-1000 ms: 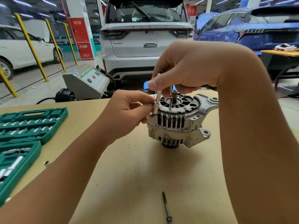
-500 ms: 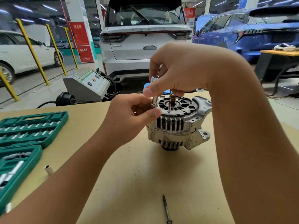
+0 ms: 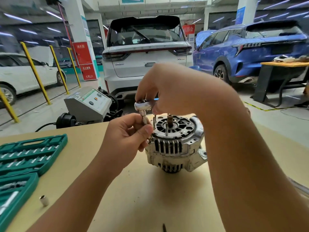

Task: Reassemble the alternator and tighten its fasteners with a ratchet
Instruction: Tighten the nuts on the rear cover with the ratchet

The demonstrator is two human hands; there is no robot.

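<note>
The silver alternator (image 3: 175, 148) stands on the tan table (image 3: 150, 198), shaft end up, with thin studs rising from its top. My right hand (image 3: 168, 87) grips the ratchet (image 3: 143, 105) by its chrome head, above the alternator's left edge. A socket extension (image 3: 144, 118) runs down from the head to a through bolt at the housing's left rim. My left hand (image 3: 127, 136) pinches that extension between thumb and fingers. The ratchet's handle is hidden behind my right hand.
An open green socket case (image 3: 28, 153) lies at the left table edge, with a loose socket (image 3: 44, 200) in front of it. A long bolt (image 3: 164, 227) lies near the front edge. A grey machine (image 3: 88, 104), parked cars and another bench (image 3: 284, 64) stand beyond the table.
The view has tilted up and back. My right hand has risen, so the ratchet head shows above the extension. My left hand stays pinched on the extension at the alternator's left rim.
</note>
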